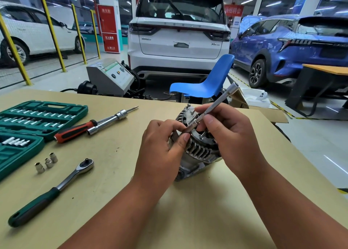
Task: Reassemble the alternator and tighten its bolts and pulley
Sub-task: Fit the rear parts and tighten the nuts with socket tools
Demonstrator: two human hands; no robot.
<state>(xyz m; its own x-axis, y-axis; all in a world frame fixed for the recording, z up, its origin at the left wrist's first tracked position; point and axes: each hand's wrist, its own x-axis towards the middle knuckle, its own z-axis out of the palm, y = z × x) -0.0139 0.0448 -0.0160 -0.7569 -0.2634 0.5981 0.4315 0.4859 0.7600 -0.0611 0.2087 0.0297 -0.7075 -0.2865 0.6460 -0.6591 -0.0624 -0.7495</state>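
The silver alternator [199, 152] lies on the tan table [116, 188] at centre, its finned housing toward me and several studs sticking up from its rear face. A long chrome extension bar [216, 105] slants from upper right down onto the alternator's top. My right hand [226, 134] grips the bar's lower shaft between thumb and fingers. My left hand [162, 151] pinches the bar's lower tip at the alternator and hides the housing's left side.
A green socket case [37, 117] lies open at the left. Beside it are a red-handled driver [81, 128], a ratchet wrench [50, 190] and three loose sockets [47, 162]. A blue chair [205, 81] and a cardboard box [252, 102] stand past the table's far edge.
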